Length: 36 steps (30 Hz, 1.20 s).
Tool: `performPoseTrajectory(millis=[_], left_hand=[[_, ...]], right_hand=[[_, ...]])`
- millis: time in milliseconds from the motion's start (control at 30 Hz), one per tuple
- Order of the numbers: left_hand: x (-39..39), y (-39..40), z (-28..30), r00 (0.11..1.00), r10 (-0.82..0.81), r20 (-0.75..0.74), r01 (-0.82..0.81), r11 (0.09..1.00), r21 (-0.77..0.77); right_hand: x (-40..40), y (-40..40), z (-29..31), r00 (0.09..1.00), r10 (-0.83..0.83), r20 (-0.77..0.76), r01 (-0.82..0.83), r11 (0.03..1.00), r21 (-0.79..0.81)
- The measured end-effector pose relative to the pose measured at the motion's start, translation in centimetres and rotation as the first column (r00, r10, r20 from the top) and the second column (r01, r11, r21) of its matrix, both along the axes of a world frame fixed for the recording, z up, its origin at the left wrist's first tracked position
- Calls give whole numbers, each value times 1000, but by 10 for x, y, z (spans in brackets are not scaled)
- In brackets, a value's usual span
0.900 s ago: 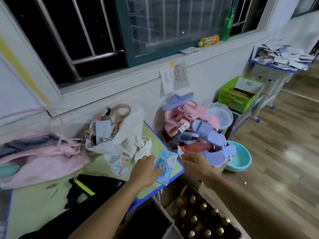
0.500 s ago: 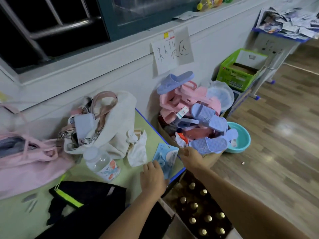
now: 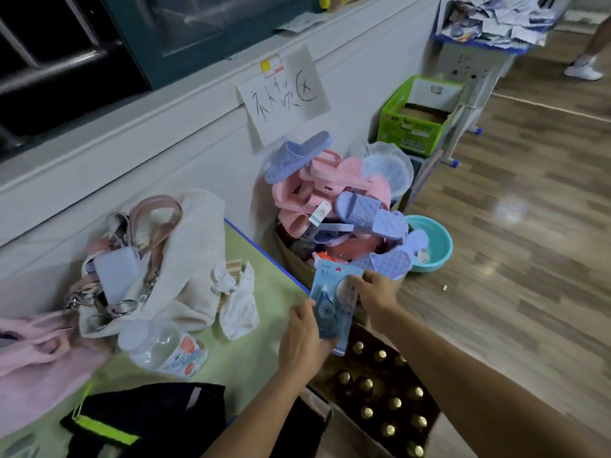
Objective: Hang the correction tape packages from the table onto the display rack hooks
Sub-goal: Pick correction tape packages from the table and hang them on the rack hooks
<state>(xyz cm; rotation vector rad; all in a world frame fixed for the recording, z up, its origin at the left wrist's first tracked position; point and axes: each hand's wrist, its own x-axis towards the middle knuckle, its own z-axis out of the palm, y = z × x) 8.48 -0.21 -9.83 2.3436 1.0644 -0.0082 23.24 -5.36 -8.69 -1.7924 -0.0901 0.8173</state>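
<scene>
A light-blue correction tape package (image 3: 332, 292) is held up just past the right edge of the green table (image 3: 264, 292), above a box of bottles. My left hand (image 3: 302, 338) grips its lower left side, thumb across the blister. Its upper right edge is pinched by my right hand (image 3: 373, 290). The card looks like a small stack, but I cannot tell how many. No display rack or hooks are in view.
On the table lie a cream bag (image 3: 185, 259), crumpled tissue (image 3: 238, 302), a plastic bottle (image 3: 162, 348), pink cloth (image 3: 29, 365) and a black garment (image 3: 145, 421). A box heaped with slippers (image 3: 344, 209), a teal basin (image 3: 433, 242) and a box of bottles (image 3: 380, 395) stand to the right.
The package was lying flat at the table's corner under my left hand. Both hands now hold it lifted off the table, past the edge. The camera has tilted down and nearer.
</scene>
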Motion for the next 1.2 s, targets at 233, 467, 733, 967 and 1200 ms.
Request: performPoseTrajectory(millis=[233,467,733,967,1200], left_hand=[[75,-46,27,972,-130,197,198,903,-381],[181,-148,66,904,-353,240,421,829,-369],[312,-310,112,827,-463,320,553,771,-315],[419,-428,144,749,-537,388,658,672,-340],[560,-485,161,668,-580,466,740,579,-342]], right_hand=[[76,-98,43,971,-238,-33,240,963,125],[148,-239,94,907,-421,-16,414,884,219],[251,-421,146,853,-516,72,474,826,304],[333,-546,178,761,-643,88,575,731,368],[453,-607,199,688,-706,167,605,685,406]])
